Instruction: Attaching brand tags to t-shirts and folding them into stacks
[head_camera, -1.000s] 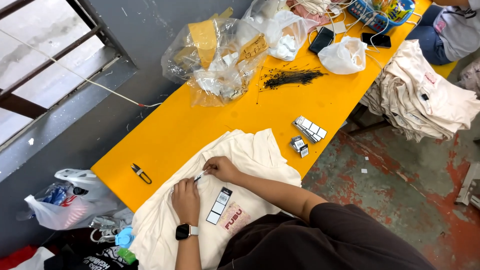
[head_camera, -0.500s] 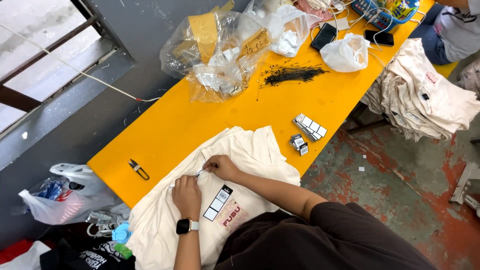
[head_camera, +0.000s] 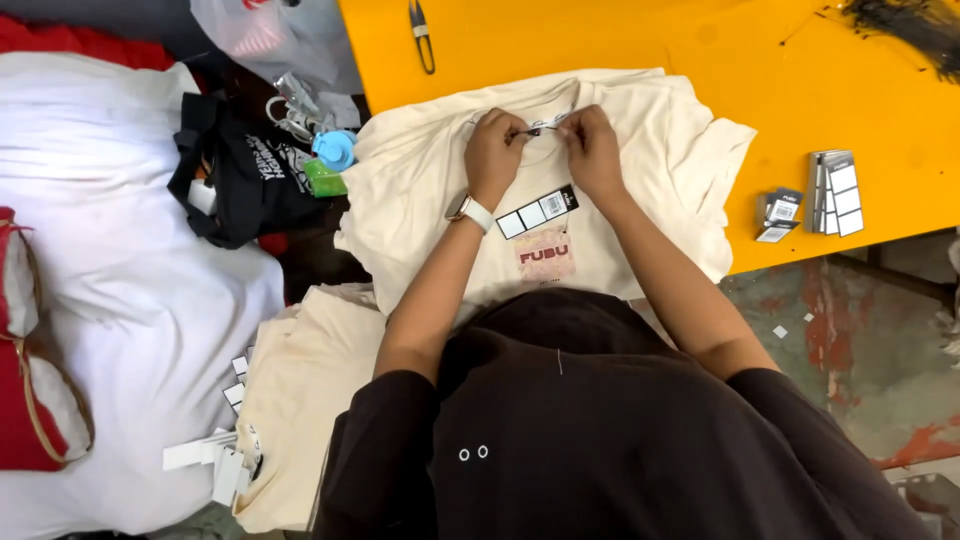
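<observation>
A cream T-shirt (head_camera: 610, 190) lies spread front-up on the near edge of the yellow table (head_camera: 640, 45), its lower part hanging over the edge toward the person in a dark top. Both hands meet at the shirt's neckline: the left hand (head_camera: 492, 152), with a white-strapped watch (head_camera: 470, 210) on its wrist, and the right hand (head_camera: 592, 148) have their fingers pinched on a small dark tag piece (head_camera: 540, 129) between them, right at the collar. A black-and-white hang tag (head_camera: 538, 211) lies on the chest of the shirt just near of the hands, above a pinkish printed patch. Far of the shirt, a pair of small thread snips (head_camera: 421, 32) rests on the table, apart from the hands. To the right, near the table's edge, stand stacks of tags (head_camera: 833, 192) with a smaller bundle (head_camera: 776, 214) just beside them, and a dark tangle of threads (head_camera: 905, 22) lies at the far right corner. To the left, off the table, a black garment (head_camera: 240, 170) lies beside a clear plastic bag (head_camera: 275, 35), with a large white bag (head_camera: 110, 280) further left. More cream shirts (head_camera: 300, 390) are piled near left, with loose white tags (head_camera: 215, 460) beside them.
</observation>
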